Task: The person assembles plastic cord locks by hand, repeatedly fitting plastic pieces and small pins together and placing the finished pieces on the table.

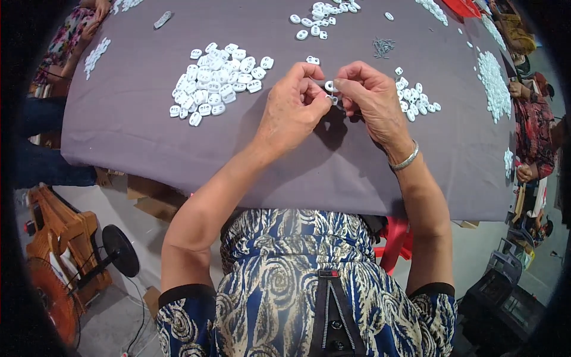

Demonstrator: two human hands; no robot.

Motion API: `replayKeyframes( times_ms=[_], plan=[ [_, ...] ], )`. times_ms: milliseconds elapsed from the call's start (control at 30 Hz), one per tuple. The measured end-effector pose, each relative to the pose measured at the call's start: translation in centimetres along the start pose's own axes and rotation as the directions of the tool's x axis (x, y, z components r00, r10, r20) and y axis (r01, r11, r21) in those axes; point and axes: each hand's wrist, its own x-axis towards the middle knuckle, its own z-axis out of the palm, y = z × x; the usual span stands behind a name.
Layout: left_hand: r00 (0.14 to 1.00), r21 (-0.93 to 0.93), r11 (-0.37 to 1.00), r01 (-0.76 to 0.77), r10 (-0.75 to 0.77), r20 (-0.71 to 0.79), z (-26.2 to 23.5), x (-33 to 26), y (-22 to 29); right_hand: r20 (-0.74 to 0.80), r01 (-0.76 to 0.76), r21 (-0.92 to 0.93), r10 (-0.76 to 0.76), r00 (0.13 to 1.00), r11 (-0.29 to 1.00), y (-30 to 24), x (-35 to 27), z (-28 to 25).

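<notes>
My left hand (292,107) and my right hand (370,98) meet over the grey-clothed table, fingertips almost touching. Pinched in my right fingers is a small white oval plastic piece (330,87) with an opening in it. Just below it, at my left thumb tip, another small white plastic piece (334,100) is gripped, partly hidden by the fingers. A heap of white two-holed oval cord locks (214,80) lies left of my left hand. Just beyond my fingers is a single white piece (313,60). To the right of my right hand lie smaller white plastic pieces (416,100).
Small grey metal pieces, probably springs (384,47), form a little pile beyond my right hand. More white pieces (321,18) lie at the far middle, and a white heap (493,86) at the right. Other people's hands (523,172) are at the table's sides. A fan (121,250) stands lower left.
</notes>
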Motion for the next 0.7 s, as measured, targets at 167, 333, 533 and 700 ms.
replayKeyframes(
  times_ms=[167,333,533,700],
  plan=[
    [1.0,0.014,1.0,0.002,-0.002,-0.006,-0.04,0.04,0.04,0.026,0.034,-0.049,-0.033,0.999,0.998,-0.3,-0.24,0.17],
    [1.0,-0.015,1.0,0.011,-0.011,-0.025,0.05,0.0,0.04,0.048,0.087,-0.097,-0.082,0.995,0.992,-0.01,-0.21,0.12],
    [0.999,-0.022,1.0,0.0,-0.001,-0.045,0.03,-0.02,-0.18,0.064,0.096,-0.085,-0.091,0.994,0.992,0.18,-0.16,0.25],
    [1.0,-0.047,0.999,0.004,-0.005,-0.027,0.18,-0.02,0.31,0.081,0.127,-0.142,-0.117,0.99,0.982,-0.08,-0.23,0.02]
  ],
)
